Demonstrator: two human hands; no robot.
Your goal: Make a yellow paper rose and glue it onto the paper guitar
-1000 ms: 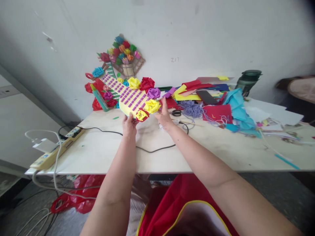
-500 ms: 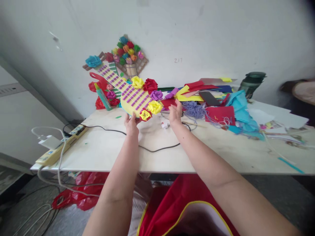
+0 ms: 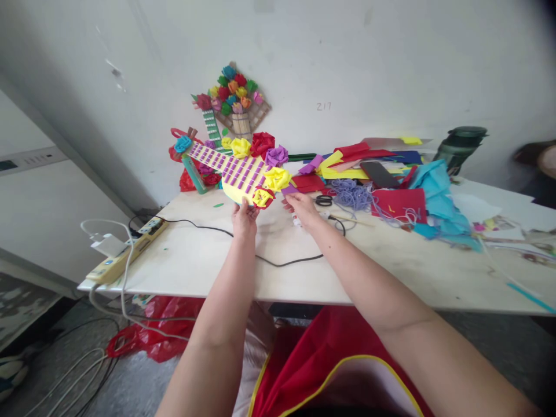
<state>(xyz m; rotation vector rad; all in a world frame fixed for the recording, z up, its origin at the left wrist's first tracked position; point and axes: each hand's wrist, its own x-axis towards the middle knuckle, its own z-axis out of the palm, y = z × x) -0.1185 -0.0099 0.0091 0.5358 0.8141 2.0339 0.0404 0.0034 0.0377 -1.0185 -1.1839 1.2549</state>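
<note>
A craft paper guitar is held up over the table, its pale body and neck crossed by purple strips. Paper flowers in yellow, red and purple line its right side, and a blue flower sits at the neck's tip. Closed on its lower edge is my left hand, thumb in front. My right hand has thumb and fingers at a purple paper piece on the guitar's lower right, seemingly pinching it; the fingertips are partly hidden.
Black scissors, purple yarn and coloured paper lie to the right, with a dark green bottle behind. A glue bottle stands left. A black cable runs from a power strip. A flower craft leans on the wall.
The guitar's neck has swung lower, so the guitar lies more level in view. My right hand has moved from open beside the flowers to the guitar's lower right edge. The scissors now show.
</note>
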